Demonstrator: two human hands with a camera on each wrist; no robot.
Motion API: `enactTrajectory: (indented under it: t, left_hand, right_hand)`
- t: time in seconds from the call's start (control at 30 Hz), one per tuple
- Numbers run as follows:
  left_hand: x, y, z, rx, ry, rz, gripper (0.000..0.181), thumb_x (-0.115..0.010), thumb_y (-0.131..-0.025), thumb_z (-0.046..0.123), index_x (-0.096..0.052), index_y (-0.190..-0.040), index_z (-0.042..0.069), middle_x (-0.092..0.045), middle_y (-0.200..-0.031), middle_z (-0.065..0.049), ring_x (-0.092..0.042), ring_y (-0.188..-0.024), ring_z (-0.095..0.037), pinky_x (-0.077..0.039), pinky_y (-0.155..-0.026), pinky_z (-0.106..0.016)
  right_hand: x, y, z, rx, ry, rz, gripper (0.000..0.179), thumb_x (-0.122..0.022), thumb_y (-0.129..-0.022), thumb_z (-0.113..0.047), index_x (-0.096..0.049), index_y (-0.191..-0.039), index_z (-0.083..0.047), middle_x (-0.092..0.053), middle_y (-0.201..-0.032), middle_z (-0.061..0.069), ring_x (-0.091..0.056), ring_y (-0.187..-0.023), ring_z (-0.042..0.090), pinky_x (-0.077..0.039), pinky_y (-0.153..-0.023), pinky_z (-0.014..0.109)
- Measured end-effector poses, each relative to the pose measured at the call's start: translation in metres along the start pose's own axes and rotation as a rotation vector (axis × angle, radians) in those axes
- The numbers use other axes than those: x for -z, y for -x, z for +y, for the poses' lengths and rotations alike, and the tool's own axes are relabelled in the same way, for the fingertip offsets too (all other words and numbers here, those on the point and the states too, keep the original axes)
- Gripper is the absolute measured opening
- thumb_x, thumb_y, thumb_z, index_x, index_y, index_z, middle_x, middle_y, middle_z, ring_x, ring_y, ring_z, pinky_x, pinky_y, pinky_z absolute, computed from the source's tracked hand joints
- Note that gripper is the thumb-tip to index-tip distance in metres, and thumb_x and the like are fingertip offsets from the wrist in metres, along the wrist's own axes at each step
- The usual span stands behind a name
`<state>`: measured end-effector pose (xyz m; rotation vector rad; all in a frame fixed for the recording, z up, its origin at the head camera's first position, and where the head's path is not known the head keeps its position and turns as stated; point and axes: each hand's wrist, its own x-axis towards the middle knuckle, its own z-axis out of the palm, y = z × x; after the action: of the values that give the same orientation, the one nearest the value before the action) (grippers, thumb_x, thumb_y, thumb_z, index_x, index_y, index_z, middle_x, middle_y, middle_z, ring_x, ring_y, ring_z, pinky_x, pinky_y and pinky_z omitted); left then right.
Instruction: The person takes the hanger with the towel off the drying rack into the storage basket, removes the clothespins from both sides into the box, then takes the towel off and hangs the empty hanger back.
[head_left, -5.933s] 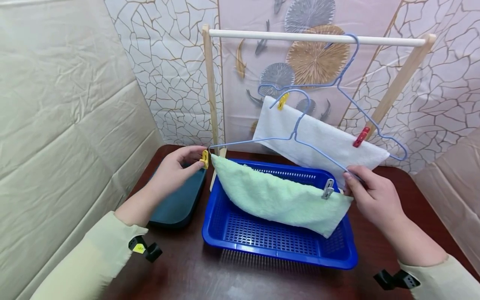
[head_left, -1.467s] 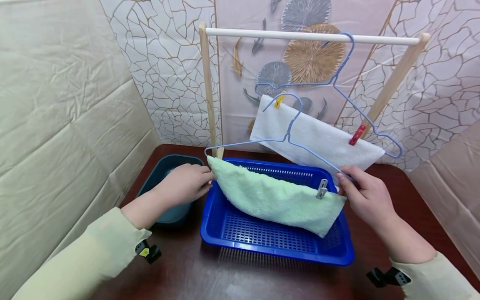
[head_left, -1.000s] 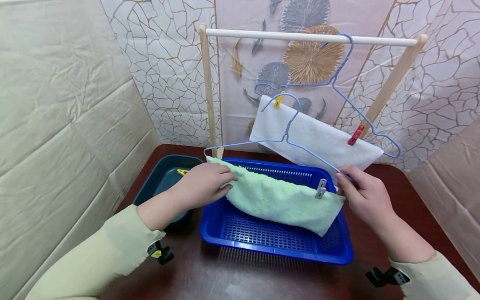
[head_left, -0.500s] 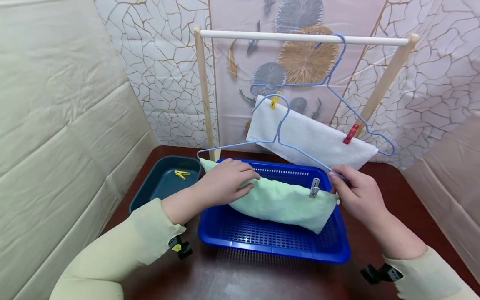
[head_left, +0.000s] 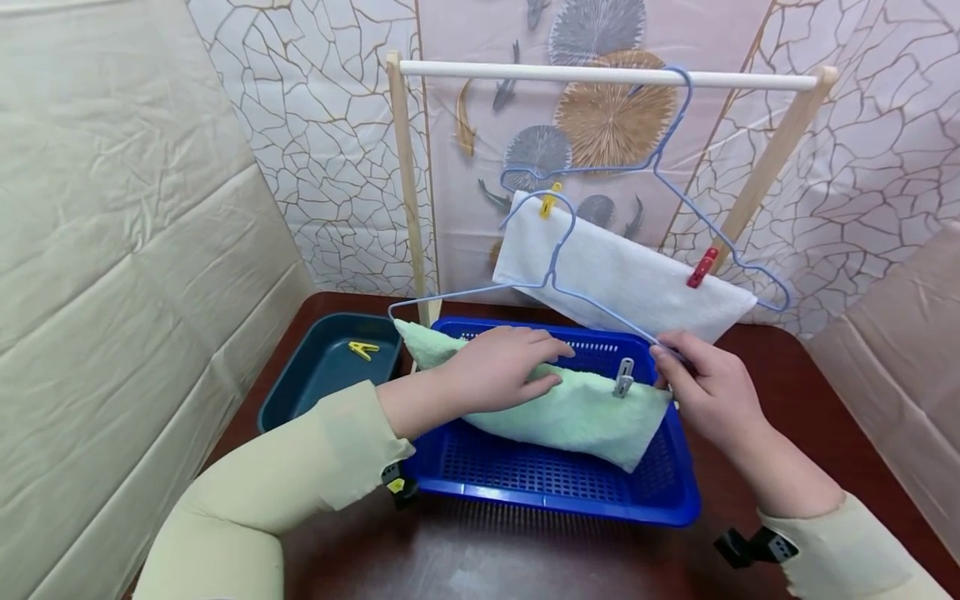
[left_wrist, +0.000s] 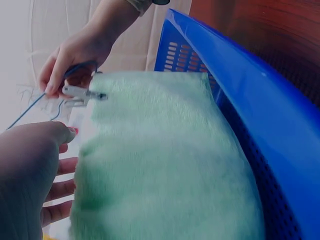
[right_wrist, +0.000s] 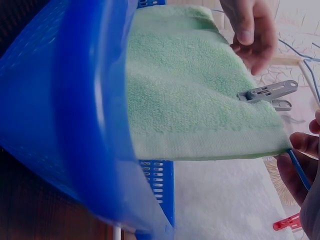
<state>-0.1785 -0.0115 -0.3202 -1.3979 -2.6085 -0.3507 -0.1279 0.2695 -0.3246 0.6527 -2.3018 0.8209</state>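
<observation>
My right hand [head_left: 712, 387] grips the right end of a blue wire hanger [head_left: 555, 265]. A pale green towel [head_left: 585, 417] is draped over that hanger's lower bar, above the blue basket [head_left: 547, 500]. A grey clothespin [head_left: 623, 379] clips the towel's upper edge near its right end. My left hand [head_left: 502, 367] passes in front of the towel's top edge, fingers extended and apart, holding nothing; it hides part of the towel. In the left wrist view its fingers [left_wrist: 61, 189] lie behind the towel's edge, short of the clothespin.
A dark green tray [head_left: 300, 379] at left holds a yellow clothespin [head_left: 363, 349]. Behind, a white towel [head_left: 607, 271] hangs from another blue hanger [head_left: 693, 196] on a wooden rack [head_left: 487, 70], held by yellow and red clothespins [head_left: 702, 267].
The yellow clothespin once in my left hand now lies in the dark green tray. My left hand has moved right along the towel towards the grey clothespin; the right keeps its grip.
</observation>
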Motion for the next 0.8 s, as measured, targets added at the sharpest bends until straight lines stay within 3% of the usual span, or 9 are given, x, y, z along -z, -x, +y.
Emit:
enactTrajectory:
  t: [0.37, 0.53, 0.8]
  left_hand:
    - [-0.003, -0.027, 0.026, 0.081, -0.006, -0.063, 0.045, -0.053, -0.100, 0.048, -0.055, -0.139, 0.026, -0.065, -0.119, 0.012, -0.062, -0.098, -0.004, -0.050, -0.075, -0.024]
    - [-0.005, -0.032, 0.036, 0.084, 0.028, -0.061, 0.044, -0.054, -0.099, 0.048, -0.056, -0.136, 0.025, -0.066, -0.109, 0.015, -0.062, -0.093, -0.001, -0.050, -0.068, -0.022]
    - [-0.004, -0.037, 0.041, 0.113, 0.089, -0.049, 0.042, -0.054, -0.099, 0.050, -0.058, -0.133, 0.025, -0.067, -0.109, 0.016, -0.062, -0.097, 0.000, -0.050, -0.071, -0.022]
  right_hand:
    - [-0.007, -0.001, 0.001, 0.016, -0.007, 0.001, 0.014, -0.064, -0.091, 0.002, -0.067, -0.096, -0.012, -0.058, -0.065, -0.007, -0.049, -0.058, -0.003, -0.038, -0.055, 0.019]
    - [-0.008, 0.001, 0.001, 0.038, -0.023, 0.010, 0.016, -0.064, -0.090, 0.005, -0.067, -0.096, -0.010, -0.059, -0.065, -0.006, -0.049, -0.059, -0.004, -0.038, -0.055, 0.019]
    - [-0.008, 0.001, 0.002, 0.073, -0.035, 0.017, 0.014, -0.064, -0.091, 0.003, -0.067, -0.097, -0.009, -0.059, -0.065, -0.005, -0.050, -0.059, -0.003, -0.040, -0.055, 0.019]
